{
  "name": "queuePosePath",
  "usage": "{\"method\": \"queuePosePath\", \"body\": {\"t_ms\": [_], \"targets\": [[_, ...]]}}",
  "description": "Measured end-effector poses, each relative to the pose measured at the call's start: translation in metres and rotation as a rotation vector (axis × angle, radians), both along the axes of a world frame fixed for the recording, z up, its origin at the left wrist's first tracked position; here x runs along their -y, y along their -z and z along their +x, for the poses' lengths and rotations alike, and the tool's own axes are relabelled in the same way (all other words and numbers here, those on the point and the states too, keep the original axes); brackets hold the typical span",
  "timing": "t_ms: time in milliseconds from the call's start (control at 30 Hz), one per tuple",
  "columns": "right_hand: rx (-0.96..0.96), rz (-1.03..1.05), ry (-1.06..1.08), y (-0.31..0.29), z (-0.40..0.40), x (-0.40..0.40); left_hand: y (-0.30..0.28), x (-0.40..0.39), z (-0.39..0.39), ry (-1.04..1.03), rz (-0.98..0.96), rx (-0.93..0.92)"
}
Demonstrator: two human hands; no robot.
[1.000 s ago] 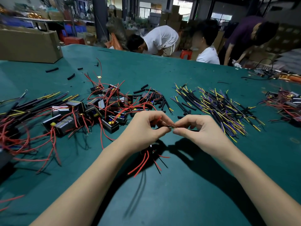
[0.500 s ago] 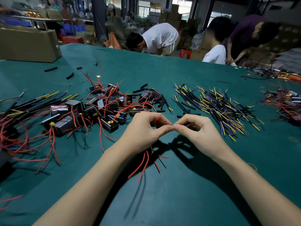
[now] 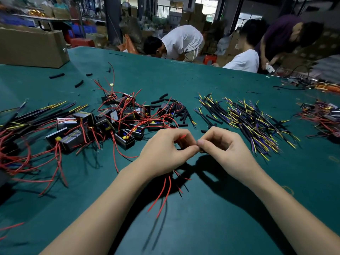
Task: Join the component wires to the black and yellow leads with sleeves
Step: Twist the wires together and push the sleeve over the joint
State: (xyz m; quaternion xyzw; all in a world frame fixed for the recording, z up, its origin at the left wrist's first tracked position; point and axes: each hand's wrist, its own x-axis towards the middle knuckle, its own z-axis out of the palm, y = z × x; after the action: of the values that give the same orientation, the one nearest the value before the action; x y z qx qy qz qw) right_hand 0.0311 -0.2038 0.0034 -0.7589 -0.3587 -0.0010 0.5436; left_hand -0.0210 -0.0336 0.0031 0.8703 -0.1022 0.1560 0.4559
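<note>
- Change noted: a second ago a short stretch of wire showed between your two pinches; now your thumb tips meet and that gap is gone. Judged meaning: the two ends are brought together for the join, or a sleeve is being run over it; which one cannot be told.
- Left hand point(image 3: 166, 151): fingers curled, thumb and forefinger clamped on a red component wire point(image 3: 183, 136), whose tip pokes up just behind your forefinger.
- Right hand point(image 3: 223, 146): fingers curled, thumb and forefinger pinched on a small dark piece point(image 3: 202, 151) just below the thumb tip; lead or sleeve, cannot tell.
- The join itself: hidden between your touching fingertips.
- Loose red wire ends point(image 3: 163, 192): hanging below your left palm, toward your wrist, above the green table point(image 3: 211, 227).
- Black and yellow leads point(image 3: 244, 118): heaped beyond and outboard of your right knuckles, well apart from the pinch.
- Black sleeves point(image 3: 181, 115): scattered beyond your fingertips, between the two heaps.
- Components with red wires point(image 3: 121, 124): piled beyond and outboard of your left knuckles.
- Progress, judged: one joint in hand, many units unjoined.
</note>
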Motion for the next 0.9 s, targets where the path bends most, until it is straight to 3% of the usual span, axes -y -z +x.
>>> {"method": "queuePosePath", "body": {"t_ms": [200,400,567,800,900], "targets": [[-0.081,0.103,-0.031,0.004,0.000,-0.003,-0.005,0.002,-0.003,-0.036,-0.126,-0.052],[-0.062,0.069,-0.029,0.000,0.003,-0.003,-0.004,0.011,-0.002,-0.190,-0.295,-0.045],[-0.028,-0.006,0.059,0.002,0.004,-0.005,-0.003,0.014,-0.002,-0.270,-0.320,-0.023],[0.064,-0.030,0.139,-0.003,0.004,-0.006,-0.007,0.012,0.001,-0.239,-0.433,-0.023],[0.012,0.030,0.166,-0.003,0.004,-0.008,-0.006,0.015,0.001,-0.236,-0.467,-0.014]]}}
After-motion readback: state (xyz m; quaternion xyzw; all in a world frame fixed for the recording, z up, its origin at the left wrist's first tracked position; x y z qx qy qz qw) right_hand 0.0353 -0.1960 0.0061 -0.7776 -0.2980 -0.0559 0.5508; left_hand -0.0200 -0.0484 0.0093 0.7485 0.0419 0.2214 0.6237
